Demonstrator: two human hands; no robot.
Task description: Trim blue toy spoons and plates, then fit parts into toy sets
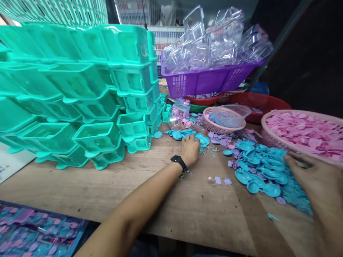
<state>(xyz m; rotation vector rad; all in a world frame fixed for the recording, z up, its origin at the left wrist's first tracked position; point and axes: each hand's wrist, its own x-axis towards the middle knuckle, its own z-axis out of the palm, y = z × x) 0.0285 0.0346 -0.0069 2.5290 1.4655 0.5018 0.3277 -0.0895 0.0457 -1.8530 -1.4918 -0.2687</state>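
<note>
Blue plastic spoons (264, 175) lie heaped on the right of a worn wooden table (171, 207), and the right hand (314, 178) rests on the heap, fingers curled; whether it pinches one can't be told. At the near left corner sits a tray (34, 232) of pink and blue bits. Further in, the left hand (190, 150), black watch (179, 162) on its wrist, presses loosely spread fingers onto a smaller bunch of blue discs (184, 135). Right of that sits a pink basket (270, 141) of pink chips. Behind, teal tubs (80, 92) are stacked high, and a purple crate (206, 80) holds clear boxes. No readable writing anywhere.
</note>
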